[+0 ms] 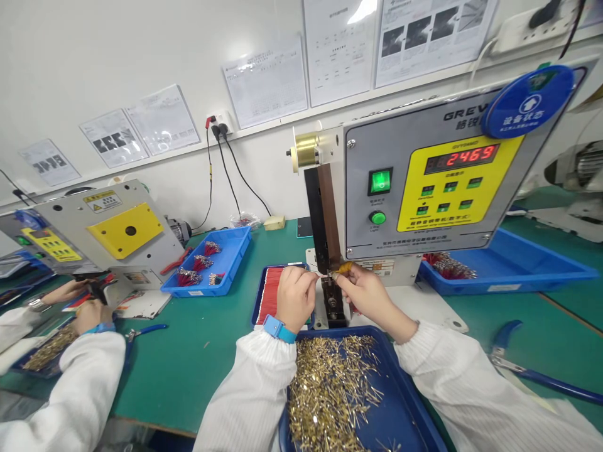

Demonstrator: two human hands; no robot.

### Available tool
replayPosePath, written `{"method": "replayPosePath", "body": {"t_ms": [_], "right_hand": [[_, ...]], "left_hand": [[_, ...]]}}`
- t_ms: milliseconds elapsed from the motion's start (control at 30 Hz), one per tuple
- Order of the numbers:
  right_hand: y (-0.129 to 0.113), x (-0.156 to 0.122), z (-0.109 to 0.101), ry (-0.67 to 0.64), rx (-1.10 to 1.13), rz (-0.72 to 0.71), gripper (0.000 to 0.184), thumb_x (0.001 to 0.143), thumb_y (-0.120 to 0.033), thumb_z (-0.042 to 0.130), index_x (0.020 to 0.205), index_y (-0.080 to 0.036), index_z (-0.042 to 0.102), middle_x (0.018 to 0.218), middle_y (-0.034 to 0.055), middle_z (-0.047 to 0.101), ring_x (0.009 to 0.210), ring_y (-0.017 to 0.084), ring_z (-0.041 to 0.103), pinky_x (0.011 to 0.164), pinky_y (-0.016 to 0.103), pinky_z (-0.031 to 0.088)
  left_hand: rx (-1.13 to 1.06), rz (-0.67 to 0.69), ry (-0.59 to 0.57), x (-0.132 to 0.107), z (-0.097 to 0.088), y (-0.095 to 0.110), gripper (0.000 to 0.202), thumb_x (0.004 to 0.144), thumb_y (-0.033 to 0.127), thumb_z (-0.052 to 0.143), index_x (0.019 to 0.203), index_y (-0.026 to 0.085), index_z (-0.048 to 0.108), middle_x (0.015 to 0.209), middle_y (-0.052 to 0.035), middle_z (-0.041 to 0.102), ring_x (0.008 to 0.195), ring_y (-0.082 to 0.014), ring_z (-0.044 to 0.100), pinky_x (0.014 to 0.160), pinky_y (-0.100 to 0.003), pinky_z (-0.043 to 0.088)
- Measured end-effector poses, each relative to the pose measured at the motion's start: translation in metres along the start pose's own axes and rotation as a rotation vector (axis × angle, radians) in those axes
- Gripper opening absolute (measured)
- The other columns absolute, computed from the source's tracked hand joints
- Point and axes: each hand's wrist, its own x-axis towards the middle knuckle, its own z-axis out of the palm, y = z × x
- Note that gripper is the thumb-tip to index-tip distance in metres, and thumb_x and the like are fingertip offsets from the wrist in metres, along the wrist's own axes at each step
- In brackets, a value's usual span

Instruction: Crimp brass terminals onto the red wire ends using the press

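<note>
My left hand (296, 295), with a blue band at the wrist, is closed in a pinch just left of the press head of a grey benchtop crimping machine (405, 150). A thin wire seems to show at its fingertips, pointing at the tool. From the other side, my right hand (365, 292) is closed beside the small black die (332, 304); an orange-yellow cover shows on one finger. What the right fingertips hold is hidden. Red wires (270, 294) lie in a tray by my left hand. Below both hands, a blue tray (400, 408) bears many loose gold metal terminals (325, 389).
Blue-handled pliers (506, 358) lie at the right. A blue bin (513, 263) with red wire bundles stands behind them. At the left, another blue bin (235, 251) holds several bundles. A co-worker's hands (92, 314) are at a second machine (122, 232); cutters (146, 329) lie nearby.
</note>
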Motion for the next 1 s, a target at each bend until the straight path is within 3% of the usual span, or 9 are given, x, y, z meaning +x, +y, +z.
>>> {"method": "replayPosePath", "body": {"t_ms": [400,667,767,867,1000], "right_hand": [[0.000,0.001,0.000,-0.011,0.007,0.007,0.024,0.080,-0.046,0.050,0.078,-0.022,0.051,0.050,-0.0040,0.053,0.043,0.016,0.053,0.049,0.029,0.041],[0.004,0.000,0.002,0.034,-0.004,-0.035,0.026,0.084,-0.046,0.051,0.073,-0.023,0.047,0.051,-0.0036,0.051,0.045,0.015,0.049,0.046,0.027,0.035],[0.002,0.004,0.002,0.017,-0.016,-0.017,0.022,0.086,-0.040,0.050,0.075,-0.022,0.048,0.051,-0.0040,0.052,0.045,0.014,0.050,0.047,0.026,0.036],[-0.007,0.010,-0.011,-0.091,-0.158,0.054,0.016,0.088,-0.027,0.046,0.074,-0.020,0.049,0.053,-0.0025,0.055,0.045,0.013,0.051,0.050,0.025,0.039],[-0.019,0.018,-0.052,-0.207,-0.453,0.020,0.012,0.082,-0.010,0.049,0.074,-0.018,0.053,0.068,0.0044,0.062,0.058,0.015,0.055,0.058,0.027,0.040]], "left_hand": [[-0.004,0.002,-0.010,0.001,-0.001,0.001,0.017,0.094,0.014,0.048,0.085,0.018,0.062,0.080,-0.0046,0.059,0.082,-0.0184,0.050,0.074,-0.032,0.042],[-0.014,0.003,0.011,0.000,0.000,0.000,0.016,0.094,0.014,0.049,0.086,0.017,0.062,0.082,-0.0049,0.061,0.082,-0.0183,0.052,0.075,-0.032,0.043],[-0.029,-0.016,-0.007,0.000,-0.001,0.000,0.015,0.094,0.014,0.049,0.087,0.018,0.062,0.084,-0.0050,0.062,0.084,-0.0183,0.053,0.076,-0.032,0.044],[-0.038,-0.018,-0.028,0.000,-0.002,0.000,0.014,0.094,0.014,0.049,0.088,0.018,0.061,0.085,-0.0050,0.062,0.086,-0.0186,0.054,0.079,-0.033,0.044],[-0.046,-0.003,-0.015,0.002,-0.001,-0.001,0.013,0.093,0.013,0.049,0.089,0.018,0.060,0.087,-0.0047,0.062,0.085,-0.0184,0.053,0.079,-0.033,0.045]]}}
